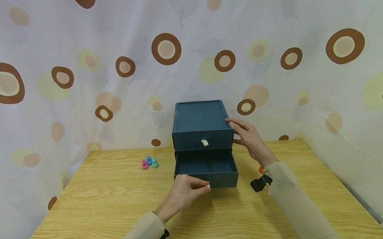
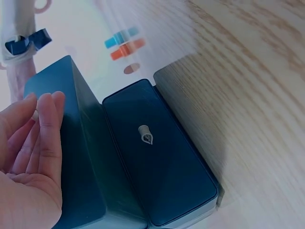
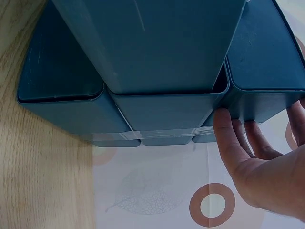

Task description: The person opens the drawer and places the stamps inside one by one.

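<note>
On the wooden tabletop, seen from the head, a dark blue two-drawer box faces the person; its lower drawer is pulled out lengthwise toward them, nothing visible inside. The left hand pinches its white tab. At the right wrist, the right hand has a wide grip, fingers flat against the box.

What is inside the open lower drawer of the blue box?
The lower drawer shows only its bare dark floor; nothing lies on the visible part. Its front wall hides a strip of the floor. The left hand pinches its white tab.
</note>
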### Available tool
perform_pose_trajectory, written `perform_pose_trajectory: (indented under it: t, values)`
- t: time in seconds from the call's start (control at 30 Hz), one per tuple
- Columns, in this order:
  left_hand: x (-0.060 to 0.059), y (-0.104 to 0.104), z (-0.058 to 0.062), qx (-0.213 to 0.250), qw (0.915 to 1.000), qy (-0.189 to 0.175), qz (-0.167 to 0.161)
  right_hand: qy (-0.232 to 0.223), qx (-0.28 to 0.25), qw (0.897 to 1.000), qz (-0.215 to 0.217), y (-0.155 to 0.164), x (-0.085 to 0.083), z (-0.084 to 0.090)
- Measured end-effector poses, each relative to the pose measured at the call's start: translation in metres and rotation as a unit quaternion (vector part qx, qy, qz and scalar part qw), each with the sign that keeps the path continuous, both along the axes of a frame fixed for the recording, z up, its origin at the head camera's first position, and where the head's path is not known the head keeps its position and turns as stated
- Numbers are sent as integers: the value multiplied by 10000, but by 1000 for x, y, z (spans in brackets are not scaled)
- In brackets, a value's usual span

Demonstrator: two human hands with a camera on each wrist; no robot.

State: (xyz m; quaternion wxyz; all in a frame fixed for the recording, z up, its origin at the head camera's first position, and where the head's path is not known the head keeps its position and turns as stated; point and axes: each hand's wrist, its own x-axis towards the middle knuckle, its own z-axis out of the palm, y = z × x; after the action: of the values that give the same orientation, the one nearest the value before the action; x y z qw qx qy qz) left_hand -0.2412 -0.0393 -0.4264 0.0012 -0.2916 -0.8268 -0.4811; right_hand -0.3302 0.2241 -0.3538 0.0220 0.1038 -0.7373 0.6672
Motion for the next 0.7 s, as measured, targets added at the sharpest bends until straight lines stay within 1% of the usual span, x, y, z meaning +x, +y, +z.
perform_pose_trajectory:
  t: [0.13, 0.33, 0.43, 0.57, 0.7]
  values:
    - [1, 0, -1, -54, 9999, 161, -26, -8, 11, 10000, 2, 0, 0, 0]
    - [-2, -2, -2, 58, 9991, 370, -212, -20, 5, 10000, -30, -1, 0, 0]
    - [-2, -5, 0, 93, 9980, 581, -240, -26, 41, 10000, -61, -1, 0, 0]
    - [-1, -10, 5, 1, 9951, 981, -91, -29, 57, 10000, -69, -1, 0, 0]
    - [1, -16, 12, -97, 9921, 1248, 118, -31, 35, 10000, -65, -1, 0, 1]
